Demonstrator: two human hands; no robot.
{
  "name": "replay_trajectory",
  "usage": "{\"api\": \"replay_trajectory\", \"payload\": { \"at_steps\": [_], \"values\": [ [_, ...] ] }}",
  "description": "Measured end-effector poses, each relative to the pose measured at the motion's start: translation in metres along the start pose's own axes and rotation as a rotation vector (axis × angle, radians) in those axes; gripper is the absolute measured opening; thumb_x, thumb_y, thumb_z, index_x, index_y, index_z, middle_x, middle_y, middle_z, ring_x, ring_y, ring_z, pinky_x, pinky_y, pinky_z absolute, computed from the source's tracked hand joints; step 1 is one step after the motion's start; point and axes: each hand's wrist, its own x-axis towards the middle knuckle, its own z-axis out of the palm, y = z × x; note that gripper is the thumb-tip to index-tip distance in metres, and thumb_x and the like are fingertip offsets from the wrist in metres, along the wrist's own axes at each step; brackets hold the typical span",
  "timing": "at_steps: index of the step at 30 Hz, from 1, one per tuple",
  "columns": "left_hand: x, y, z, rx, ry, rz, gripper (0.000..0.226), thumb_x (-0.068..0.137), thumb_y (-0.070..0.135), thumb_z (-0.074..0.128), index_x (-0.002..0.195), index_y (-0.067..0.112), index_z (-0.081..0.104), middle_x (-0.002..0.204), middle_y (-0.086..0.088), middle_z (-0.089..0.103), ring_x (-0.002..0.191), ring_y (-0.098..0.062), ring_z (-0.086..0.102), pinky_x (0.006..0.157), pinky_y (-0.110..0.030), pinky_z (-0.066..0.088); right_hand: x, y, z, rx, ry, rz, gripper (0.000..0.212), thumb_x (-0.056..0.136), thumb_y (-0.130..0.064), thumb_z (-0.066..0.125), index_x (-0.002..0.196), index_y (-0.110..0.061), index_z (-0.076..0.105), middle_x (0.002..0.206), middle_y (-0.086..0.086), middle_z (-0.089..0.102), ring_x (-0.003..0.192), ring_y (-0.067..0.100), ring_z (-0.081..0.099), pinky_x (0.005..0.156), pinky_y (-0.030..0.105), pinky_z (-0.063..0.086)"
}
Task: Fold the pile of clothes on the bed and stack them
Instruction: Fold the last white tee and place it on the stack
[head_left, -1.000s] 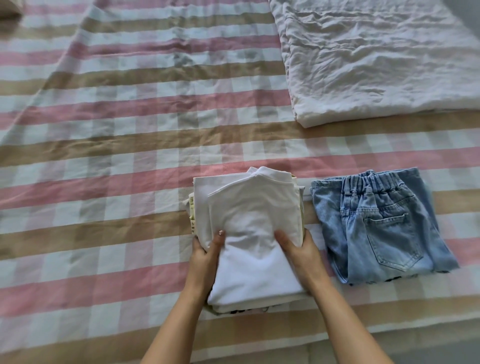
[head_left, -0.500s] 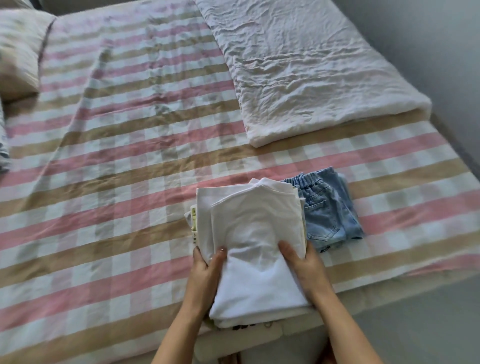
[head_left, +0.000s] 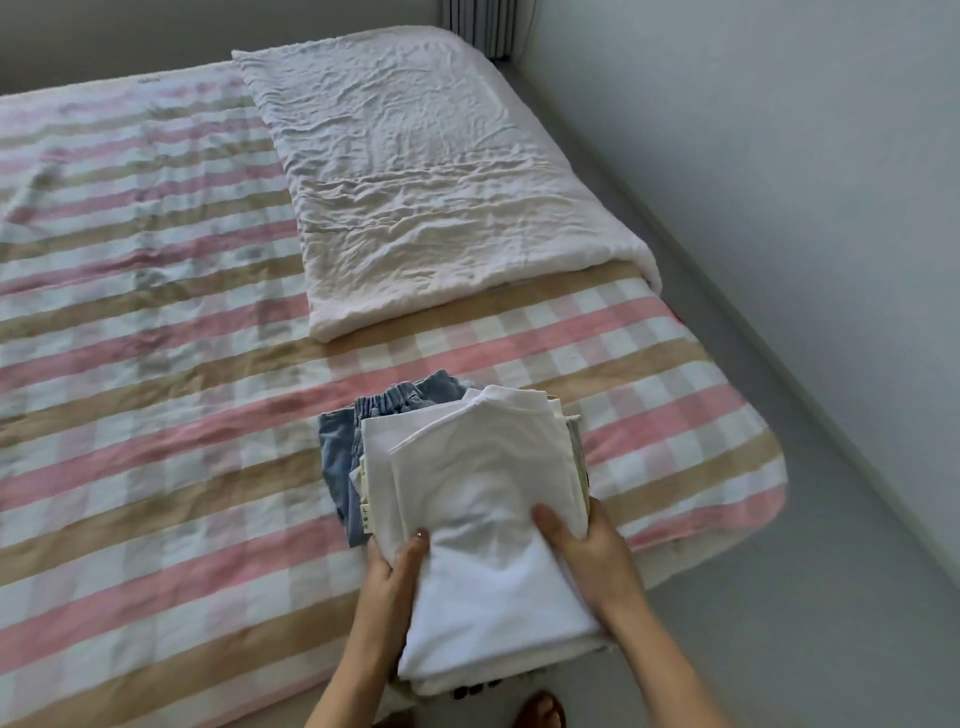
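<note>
Over the bed's (head_left: 156, 322) near edge, a stack (head_left: 483, 525) of folded white clothes is gripped from both sides: the left hand (head_left: 392, 571) and right hand (head_left: 592, 558) are clamped on it, thumbs on top. Folded jeans (head_left: 340, 452) are partly covered by it.

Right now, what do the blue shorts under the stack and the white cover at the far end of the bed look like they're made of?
The blue shorts look like washed denim: faded blue weave, with a gathered elastic waistband. The white cover looks like matte crinkled cotton or linen, with fine wrinkles all over; the exact fibre can't be told.
</note>
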Motion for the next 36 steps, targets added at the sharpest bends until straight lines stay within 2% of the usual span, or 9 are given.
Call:
{"api": "replay_trajectory", "payload": {
  "at_steps": [6,13,15,19,22,26,31,34,36],
  "values": [
    [0.025,0.007,0.067,0.09,-0.062,0.015,0.069,0.068,0.045,0.055,0.13,0.019,0.039,0.118,-0.001,0.055,0.106,-0.015,0.054,0.087,-0.028,0.039,0.034,0.021,-0.05,0.047,0.07,0.056,0.082,0.059,-0.08,0.055,0.116,-0.022,0.05,0.108,-0.003,0.064,0.095,0.019,0.06,0.081,0.033,0.046],
    [0.082,0.029,0.127,0.133,-0.118,0.016,0.054,0.07,0.043,0.058,0.117,0.023,0.041,0.099,0.013,0.054,0.085,0.008,0.05,0.067,-0.016,0.04,0.089,0.016,-0.085,0.074,0.13,0.083,0.093,0.051,-0.085,0.045,0.121,-0.024,0.048,0.108,-0.011,0.059,0.097,0.015,0.057,0.081,0.028,0.041],
    [0.102,0.035,0.141,0.144,-0.142,0.013,0.053,0.074,0.043,0.061,0.119,0.024,0.041,0.098,0.016,0.054,0.085,0.006,0.051,0.065,-0.014,0.04,0.108,0.013,-0.092,0.087,0.144,0.097,0.096,0.05,-0.086,0.042,0.122,-0.023,0.047,0.107,-0.01,0.059,0.097,0.015,0.057,0.081,0.028,0.041],
    [0.136,0.046,0.165,0.169,-0.175,0.003,0.065,0.066,0.048,0.055,0.124,0.024,0.04,0.105,0.011,0.056,0.093,-0.007,0.057,0.076,-0.028,0.045,0.142,0.007,-0.106,0.114,0.165,0.101,0.089,0.056,-0.082,0.047,0.124,-0.025,0.045,0.101,-0.016,0.054,0.091,0.01,0.053,0.08,0.027,0.038],
    [0.154,0.05,0.188,0.152,-0.179,-0.009,0.061,0.076,0.043,0.064,0.128,0.023,0.038,0.107,0.01,0.056,0.095,-0.008,0.057,0.075,-0.027,0.045,0.168,0.007,-0.121,0.102,0.163,0.105,0.085,0.062,-0.079,0.049,0.126,-0.024,0.044,0.108,-0.011,0.058,0.092,0.012,0.054,0.079,0.027,0.039],
    [0.179,0.046,0.221,0.113,-0.148,-0.051,0.044,0.089,0.032,0.053,0.128,0.027,0.034,0.103,0.015,0.053,0.09,-0.002,0.055,0.067,-0.018,0.044,0.21,0.008,-0.144,0.06,0.127,0.101,0.085,0.064,-0.079,0.05,0.127,-0.022,0.043,0.109,-0.01,0.058,0.089,0.012,0.053,0.075,0.025,0.039],
    [0.215,0.031,0.272,0.004,-0.135,-0.11,0.062,0.084,0.038,0.058,0.138,0.022,0.033,0.124,-0.003,0.057,0.109,-0.024,0.058,0.097,-0.045,0.045,0.28,0.013,-0.18,0.003,0.059,0.07,0.096,0.055,-0.084,0.049,0.128,-0.022,0.042,0.11,-0.009,0.058,0.092,0.012,0.053,0.08,0.025,0.041],
    [0.241,0.019,0.307,-0.05,-0.126,-0.154,0.073,0.073,0.042,0.069,0.135,0.016,0.04,0.124,-0.009,0.059,0.11,-0.029,0.059,0.1,-0.05,0.042,0.327,0.024,-0.199,-0.055,0.014,0.056,0.09,0.063,-0.078,0.05,0.132,-0.021,0.039,0.12,-0.004,0.058,0.095,0.015,0.055,0.081,0.026,0.042],
    [0.26,0.008,0.328,-0.063,-0.092,-0.151,0.073,0.07,0.042,0.067,0.133,0.016,0.042,0.119,-0.007,0.062,0.104,-0.024,0.062,0.093,-0.043,0.048,0.358,0.032,-0.208,-0.091,-0.009,0.047,0.096,0.058,-0.081,0.047,0.133,-0.023,0.038,0.116,-0.008,0.057,0.099,0.018,0.057,0.082,0.027,0.043]
  ]
}}
